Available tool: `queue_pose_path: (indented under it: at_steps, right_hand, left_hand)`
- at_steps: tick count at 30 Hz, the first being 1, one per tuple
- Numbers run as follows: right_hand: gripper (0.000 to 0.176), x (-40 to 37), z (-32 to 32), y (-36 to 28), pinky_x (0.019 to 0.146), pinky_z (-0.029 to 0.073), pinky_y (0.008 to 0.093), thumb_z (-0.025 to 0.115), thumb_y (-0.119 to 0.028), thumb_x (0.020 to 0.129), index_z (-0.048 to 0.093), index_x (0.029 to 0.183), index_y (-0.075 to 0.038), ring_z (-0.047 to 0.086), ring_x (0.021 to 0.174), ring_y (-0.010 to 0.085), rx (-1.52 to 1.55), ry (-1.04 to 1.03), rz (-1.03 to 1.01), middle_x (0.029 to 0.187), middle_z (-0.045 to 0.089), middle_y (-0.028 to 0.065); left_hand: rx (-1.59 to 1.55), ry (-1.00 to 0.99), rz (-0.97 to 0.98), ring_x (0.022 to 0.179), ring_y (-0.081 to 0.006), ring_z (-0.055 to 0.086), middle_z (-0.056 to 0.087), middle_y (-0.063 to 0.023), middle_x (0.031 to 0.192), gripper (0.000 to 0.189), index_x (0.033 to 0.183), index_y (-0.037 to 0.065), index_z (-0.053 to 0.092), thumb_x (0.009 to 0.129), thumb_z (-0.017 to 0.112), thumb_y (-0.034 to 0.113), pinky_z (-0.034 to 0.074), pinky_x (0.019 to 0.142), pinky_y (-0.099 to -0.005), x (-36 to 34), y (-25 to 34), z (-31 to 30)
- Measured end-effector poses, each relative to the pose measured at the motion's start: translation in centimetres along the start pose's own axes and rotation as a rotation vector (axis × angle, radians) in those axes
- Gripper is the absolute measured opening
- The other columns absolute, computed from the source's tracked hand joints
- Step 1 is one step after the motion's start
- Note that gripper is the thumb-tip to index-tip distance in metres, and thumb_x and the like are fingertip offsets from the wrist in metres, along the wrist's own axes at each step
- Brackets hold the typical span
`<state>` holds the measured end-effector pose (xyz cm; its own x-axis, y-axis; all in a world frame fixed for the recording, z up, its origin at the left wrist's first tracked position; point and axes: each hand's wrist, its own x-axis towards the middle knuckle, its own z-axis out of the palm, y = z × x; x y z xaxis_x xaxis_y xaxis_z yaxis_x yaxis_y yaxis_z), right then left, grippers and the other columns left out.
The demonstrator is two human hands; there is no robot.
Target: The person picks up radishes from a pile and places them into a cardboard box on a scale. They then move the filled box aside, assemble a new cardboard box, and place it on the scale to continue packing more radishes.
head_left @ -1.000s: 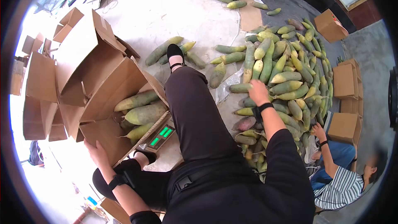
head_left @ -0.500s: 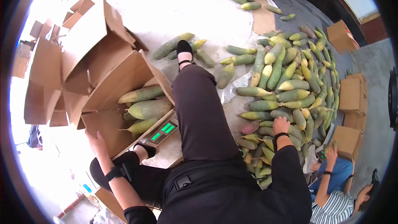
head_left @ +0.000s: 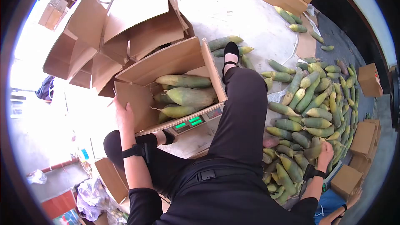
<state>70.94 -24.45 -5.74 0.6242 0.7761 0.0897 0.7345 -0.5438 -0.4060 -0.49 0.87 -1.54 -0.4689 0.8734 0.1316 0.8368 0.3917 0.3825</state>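
Observation:
A cardboard box (head_left: pixel 137 104) stands in front of me, its top open, with several green radishes (head_left: pixel 191 96) lying inside. My left hand (head_left: pixel 124 114) is closed on the box's left wall. The box is on a digital scale (head_left: pixel 187 124) whose green display is lit; its digits are too small to read. On my right lies a large radish pile (head_left: pixel 316 121). Over its near right part, my right hand (head_left: pixel 326 156) is closed around the end of a green radish (head_left: pixel 312 152), which looks slightly blurred.
Other open cardboard boxes (head_left: pixel 141 12) stand behind mine, at the left. More radishes (head_left: pixel 227 41) lie by my foot. At the right are stacked cartons (head_left: pixel 363 139) and a co-worker's hand (head_left: pixel 354 196). Plastic bags (head_left: pixel 93 196) lie at the lower left.
The view has swung, shifting the scene mostly rightward. My right hand has moved toward the near right of the pile and now grips a radish. My left hand stays on the box wall.

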Motion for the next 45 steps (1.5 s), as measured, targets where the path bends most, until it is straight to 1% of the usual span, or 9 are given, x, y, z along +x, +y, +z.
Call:
queue_pose_path:
  at_steps: [3,6,16,19,25,29,35,39,45]
  right_hand:
    - [0.016,2.8,-1.4,-3.0,0.075,0.046,0.0314,0.052,-0.009,0.09,0.063,0.097,0.001,0.058,0.085,0.0169,0.189,-0.013,0.144,0.093,0.064,0.008]
    - [0.02,4.1,-3.7,-15.0,0.075,0.045,0.0276,0.049,-0.012,0.094,0.063,0.103,0.0,0.056,0.088,0.0114,0.534,0.019,0.189,0.098,0.063,0.0042]
    - [0.033,7.6,-6.0,-40.5,0.085,0.05,0.0347,0.042,-0.021,0.098,0.055,0.111,0.006,0.057,0.107,0.0241,1.248,-0.031,-0.54,0.118,0.057,0.0178]
    - [0.031,6.6,-2.7,-46.8,0.078,0.053,0.0359,0.048,-0.023,0.095,0.059,0.106,0.004,0.061,0.098,0.0219,1.391,-0.264,-0.528,0.108,0.061,0.0161]
    - [0.018,0.4,10.8,-55.2,0.057,0.046,0.0222,0.063,-0.022,0.086,0.069,0.092,-0.006,0.056,0.069,0.007,1.371,-0.715,-0.269,0.081,0.066,0.0011]
    - [0.013,-3.8,18.3,-56.5,0.056,0.042,0.0219,0.063,-0.01,0.084,0.069,0.087,0.001,0.052,0.063,0.0054,1.333,-0.899,-0.195,0.072,0.064,0.0027]
    - [0.018,-1.7,16.4,-55.0,0.077,0.047,0.0256,0.06,-0.009,0.082,0.064,0.096,0.002,0.061,0.084,0.0152,0.928,-0.741,-0.707,0.088,0.066,0.0086]
    - [0.017,2.8,10.4,-51.3,0.075,0.045,0.0233,0.061,-0.009,0.083,0.065,0.097,-0.001,0.057,0.083,0.0089,1.15,-0.753,-0.541,0.088,0.064,0.0019]
    - [0.02,9.8,6.3,-37.4,0.075,0.046,0.0228,0.058,-0.012,0.088,0.062,0.106,-0.003,0.059,0.091,0.0089,0.824,-0.492,-0.349,0.099,0.064,0.0021]
  left_hand:
    - [0.014,-0.037,-0.066,0.107,-0.0422,0.053,0.055,-0.0257,0.117,0.053,0.132,0.006,0.034,0.084,0.055,0.01,0.042,0.09,-0.046,-0.1,0.6,-0.4]
    - [0.05,-0.049,-0.1,0.104,-0.0424,0.055,0.057,-0.0254,0.114,0.054,0.134,0.007,0.031,0.085,0.055,0.012,0.043,0.089,-0.0461,-0.2,1.1,-0.9]
    - [0.049,-0.088,-0.114,0.101,-0.0427,0.057,0.058,-0.0261,0.111,0.056,0.135,0.008,0.029,0.086,0.055,0.016,0.044,0.086,-0.0481,-0.1,0.7,-1.0]
    - [0.049,-0.087,-0.11,0.1,-0.0427,0.057,0.058,-0.026,0.111,0.056,0.135,0.007,0.03,0.086,0.055,0.017,0.045,0.085,-0.0474,-0.2,1.1,-1.2]
    - [0.065,-0.044,-0.064,0.098,-0.0434,0.057,0.058,-0.0263,0.111,0.055,0.134,0.006,0.031,0.086,0.055,0.017,0.046,0.084,-0.0478,0.0,0.2,-0.6]
    - [0.059,-0.077,-0.102,0.1,-0.0427,0.057,0.057,-0.0262,0.112,0.055,0.134,0.005,0.031,0.086,0.055,0.017,0.045,0.085,-0.0473,-0.3,1.0,-1.3]
    - [-0.01,-0.062,-0.056,0.103,-0.0425,0.055,0.057,-0.0259,0.113,0.056,0.134,0.005,0.032,0.085,0.056,0.017,0.044,0.087,-0.0467,0.0,-0.6,-0.6]
    - [-0.121,-0.08,0.027,0.106,-0.0409,0.054,0.057,-0.0254,0.113,0.056,0.134,0.009,0.034,0.083,0.058,0.015,0.044,0.089,-0.0438,0.4,-1.6,-0.7]
    - [-0.096,-0.137,0.034,0.12,-0.0364,0.047,0.05,-0.022,0.128,0.055,0.136,0.005,0.035,0.086,0.055,0.015,0.038,0.098,-0.0394,0.2,-2.8,-1.1]
